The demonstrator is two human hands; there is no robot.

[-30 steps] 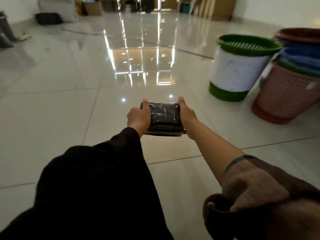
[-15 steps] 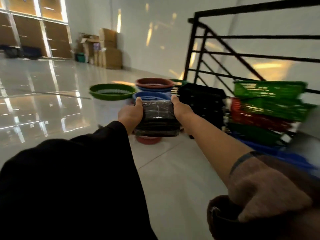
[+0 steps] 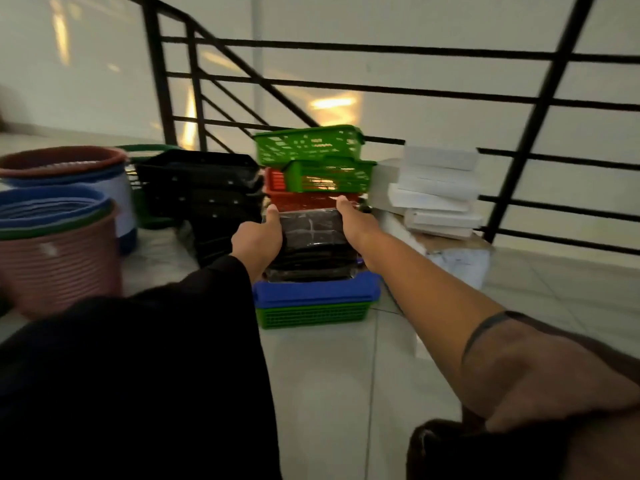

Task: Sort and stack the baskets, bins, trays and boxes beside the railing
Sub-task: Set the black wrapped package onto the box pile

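View swings right to the railing (image 3: 398, 50); both hands, left (image 3: 257, 241) and right (image 3: 355, 221), pinch a shiny black tray stack (image 3: 311, 244) over the blue basket (image 3: 315, 292), green baskets (image 3: 311, 143) behind, white boxes (image 3: 436, 188) right.

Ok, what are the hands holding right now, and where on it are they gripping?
Both hands hold one plastic-wrapped black bundle. The left hand grips its left side, the right hand its right side, thumbs up along the edges.

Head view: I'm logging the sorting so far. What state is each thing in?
Black tray bundle: gripped by both hands, above the blue basket.
Left hand: grips bundle's left side.
Right hand: grips bundle's right side.
Blue basket: stacked on a green one.
White boxes: stacked unevenly.
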